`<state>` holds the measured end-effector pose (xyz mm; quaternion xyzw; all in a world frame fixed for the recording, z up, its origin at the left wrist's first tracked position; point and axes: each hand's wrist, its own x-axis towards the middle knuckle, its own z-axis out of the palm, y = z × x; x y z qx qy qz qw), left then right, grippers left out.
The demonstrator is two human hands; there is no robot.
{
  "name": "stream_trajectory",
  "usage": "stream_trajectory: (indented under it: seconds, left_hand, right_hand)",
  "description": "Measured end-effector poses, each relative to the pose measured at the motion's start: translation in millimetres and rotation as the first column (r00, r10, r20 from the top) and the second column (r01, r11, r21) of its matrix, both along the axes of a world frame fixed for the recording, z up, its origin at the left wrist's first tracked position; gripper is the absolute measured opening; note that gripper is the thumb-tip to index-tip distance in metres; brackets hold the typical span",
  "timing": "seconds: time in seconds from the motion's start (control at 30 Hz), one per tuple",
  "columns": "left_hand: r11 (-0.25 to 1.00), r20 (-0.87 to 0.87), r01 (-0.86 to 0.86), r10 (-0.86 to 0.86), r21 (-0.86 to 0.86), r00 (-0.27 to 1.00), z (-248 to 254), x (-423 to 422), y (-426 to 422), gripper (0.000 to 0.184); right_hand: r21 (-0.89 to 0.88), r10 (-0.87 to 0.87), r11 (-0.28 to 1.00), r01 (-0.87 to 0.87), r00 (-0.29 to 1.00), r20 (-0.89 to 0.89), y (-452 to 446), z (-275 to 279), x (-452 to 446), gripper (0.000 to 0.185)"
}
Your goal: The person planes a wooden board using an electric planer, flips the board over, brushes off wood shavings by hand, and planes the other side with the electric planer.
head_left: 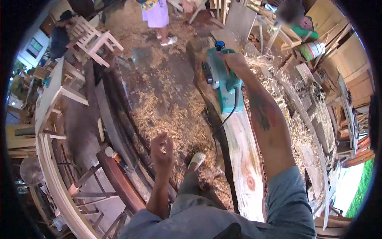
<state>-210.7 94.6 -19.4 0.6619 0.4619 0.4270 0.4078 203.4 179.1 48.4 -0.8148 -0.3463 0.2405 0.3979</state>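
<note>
Dark floor (pixel 133 85) (littered with shavings (pixel 155 113)).

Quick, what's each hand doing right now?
Left hand: loosely curled, off the tool; can't tell whether it holds anything.
Right hand: closed, holding the green planer by its top.

Teal green is carried by the electric planer (pixel 229 95), offset by a black knob (pixel 219 45) touched with blue and a black cord (pixel 229 117). The plank (pixel 242 147) is toned pale cream, streaked with darker grain and marked by one reddish-brown knot (pixel 250 182). The wood shavings (pixel 157 115) are tinted golden tan. Lilac shorts (pixel 156 16) and white shoes (pixel 169 41) are worn by a co-worker; the person's sleeve (pixel 288 195) is coloured grey-blue. The grass (pixel 363 187) is seen as bright green.
</note>
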Motion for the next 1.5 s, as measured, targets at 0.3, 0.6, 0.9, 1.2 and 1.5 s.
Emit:
stream_trajectory:
  seconds: [0.3,0.6,0.9,1.2,1.5]
  left_hand:
    - [0.97,0.149,0.242,-0.24,0.006,0.959,35,35,-70,0.028]
    - [0.437,0.073,0.879,-0.899,0.192,0.431,16,72,-303,0.047]
    - [0.047,0.258,0.996,-0.966,0.077,0.026,0,15,-439,0.042]
    - [0.477,0.082,0.851,-0.878,0.22,0.471,14,84,-295,0.045]
    - [0.863,0.057,0.494,-0.501,0.104,0.863,26,79,-114,0.046]
  right_hand:
    - [-0.005,-0.051,0.999,0.051,0.997,-0.059,-193,47,-127,0.031]
    - [-0.506,-0.29,0.853,0.132,0.924,-0.248,-597,42,-336,0.03]
    - [-0.488,-0.264,0.863,0.13,0.94,-0.215,-721,53,-414,0.04]
    - [-0.313,-0.316,0.927,0.206,0.879,-0.357,-570,44,-341,0.054]
    - [-0.255,-0.16,0.961,0.107,0.967,-0.196,-360,42,-233,0.04]
